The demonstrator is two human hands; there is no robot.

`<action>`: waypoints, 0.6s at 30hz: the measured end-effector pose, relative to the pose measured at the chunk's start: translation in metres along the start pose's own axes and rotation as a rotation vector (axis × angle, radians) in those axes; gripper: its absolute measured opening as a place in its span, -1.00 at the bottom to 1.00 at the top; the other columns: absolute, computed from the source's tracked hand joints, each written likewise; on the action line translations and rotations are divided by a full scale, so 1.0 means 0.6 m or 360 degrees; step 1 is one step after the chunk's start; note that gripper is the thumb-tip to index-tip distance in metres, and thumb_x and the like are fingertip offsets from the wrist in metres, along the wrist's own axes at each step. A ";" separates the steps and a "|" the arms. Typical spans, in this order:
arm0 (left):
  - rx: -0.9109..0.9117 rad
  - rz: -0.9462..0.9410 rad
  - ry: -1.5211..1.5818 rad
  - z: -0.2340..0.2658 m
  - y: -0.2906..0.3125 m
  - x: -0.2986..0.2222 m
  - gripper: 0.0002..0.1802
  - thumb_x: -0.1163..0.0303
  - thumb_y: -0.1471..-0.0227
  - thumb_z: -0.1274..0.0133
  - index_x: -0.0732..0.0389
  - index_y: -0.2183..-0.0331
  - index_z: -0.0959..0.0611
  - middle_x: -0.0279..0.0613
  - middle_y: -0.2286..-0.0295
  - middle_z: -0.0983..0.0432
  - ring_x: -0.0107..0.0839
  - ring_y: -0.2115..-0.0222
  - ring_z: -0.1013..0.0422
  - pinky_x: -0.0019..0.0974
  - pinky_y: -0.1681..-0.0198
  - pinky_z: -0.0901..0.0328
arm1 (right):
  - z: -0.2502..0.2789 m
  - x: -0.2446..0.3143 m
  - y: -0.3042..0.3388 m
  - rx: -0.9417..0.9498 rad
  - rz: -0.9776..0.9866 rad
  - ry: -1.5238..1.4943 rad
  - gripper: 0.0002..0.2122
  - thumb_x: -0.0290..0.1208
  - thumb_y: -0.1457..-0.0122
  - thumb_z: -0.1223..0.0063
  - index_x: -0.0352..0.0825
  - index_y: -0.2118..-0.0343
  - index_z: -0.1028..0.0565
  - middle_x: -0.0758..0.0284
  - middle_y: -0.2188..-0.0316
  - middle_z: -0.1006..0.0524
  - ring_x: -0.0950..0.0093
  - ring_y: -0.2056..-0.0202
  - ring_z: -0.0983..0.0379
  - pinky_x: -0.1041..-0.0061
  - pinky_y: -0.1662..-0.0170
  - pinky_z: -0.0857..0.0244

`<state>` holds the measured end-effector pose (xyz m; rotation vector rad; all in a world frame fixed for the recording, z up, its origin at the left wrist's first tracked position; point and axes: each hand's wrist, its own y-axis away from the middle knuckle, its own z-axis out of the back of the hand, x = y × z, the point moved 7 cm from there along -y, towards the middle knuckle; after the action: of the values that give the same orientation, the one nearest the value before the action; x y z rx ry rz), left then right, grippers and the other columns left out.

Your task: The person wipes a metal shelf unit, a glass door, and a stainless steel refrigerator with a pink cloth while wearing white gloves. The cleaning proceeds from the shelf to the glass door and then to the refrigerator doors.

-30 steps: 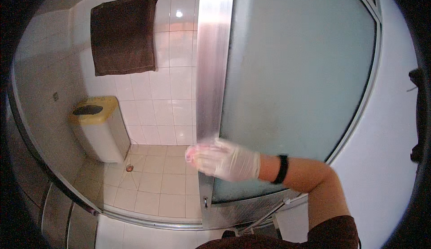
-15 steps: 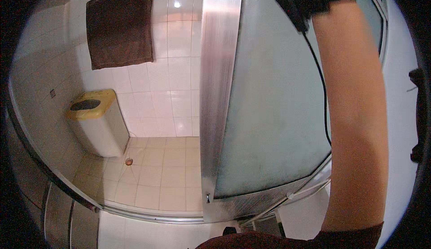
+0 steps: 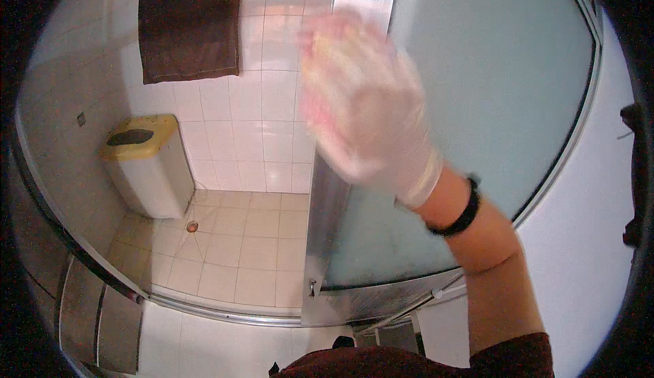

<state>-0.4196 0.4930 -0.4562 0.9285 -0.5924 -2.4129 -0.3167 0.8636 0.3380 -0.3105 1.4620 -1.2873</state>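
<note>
Way left of the door (image 3: 497, 119) there's a bin (image 3: 157, 187) with a yellow top, then a dark towel (image 3: 191, 30) hanging up high, with a drain (image 3: 192, 227) in the floor (image 3: 255, 248) below it. Next up, a pink-yellow cloth (image 3: 319, 115) by the door's metal edge, with the gloved right hand's (image 3: 385, 115) fingers gripping it. Pretty blurry, so can't tell if it's touching the door. Black band (image 3: 458, 214) on the wrist, in front of the door's lower glass.

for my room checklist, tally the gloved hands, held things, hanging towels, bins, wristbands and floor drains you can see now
Gloved hand (right): 1
Held thing (pinkish, blurred): 1
Towel: 1
Bin: 1
Wristband: 1
Drain: 1
Total: 6
</note>
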 end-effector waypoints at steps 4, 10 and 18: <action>0.0000 0.0038 -0.0001 -0.005 0.016 0.010 -0.52 0.14 -0.38 0.21 0.10 -0.18 -0.55 -0.10 -0.18 -0.44 -0.15 -0.24 -0.28 -0.10 -0.35 -0.15 | -0.041 0.121 0.180 0.0491 0.0043 -0.0193 -0.50 -0.33 -0.01 -0.22 -0.28 -0.09 -0.54 0.33 -0.17 -0.46 0.34 -0.16 -0.37 0.29 -0.15 -0.22; -0.0013 0.0096 -0.0042 -0.019 0.015 0.063 -0.51 0.14 -0.38 0.21 0.10 -0.18 -0.55 -0.10 -0.18 -0.43 -0.15 -0.24 -0.28 -0.10 -0.35 -0.15 | -0.124 0.289 0.493 0.1023 0.0728 -0.0183 -0.47 -0.35 -0.11 -0.01 -0.30 -0.20 -0.44 0.38 -0.34 -0.33 0.43 -0.25 -0.32 0.44 -0.20 -0.25; 0.0043 -0.0113 -0.0517 -0.048 0.095 0.131 -0.50 0.17 -0.38 0.24 0.07 -0.23 -0.48 -0.13 -0.26 -0.33 -0.13 -0.28 -0.20 -0.12 -0.38 -0.11 | -0.122 0.282 0.595 0.1289 0.0341 -0.1402 -0.48 -0.46 -0.18 0.00 -0.32 -0.25 -0.33 0.28 -0.35 -0.30 0.45 -0.25 -0.34 0.41 -0.23 -0.30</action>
<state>-0.4343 0.3965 -0.4834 0.5775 -0.7188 -2.6482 -0.2808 0.9062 -0.0601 -0.1299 0.1821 -1.2214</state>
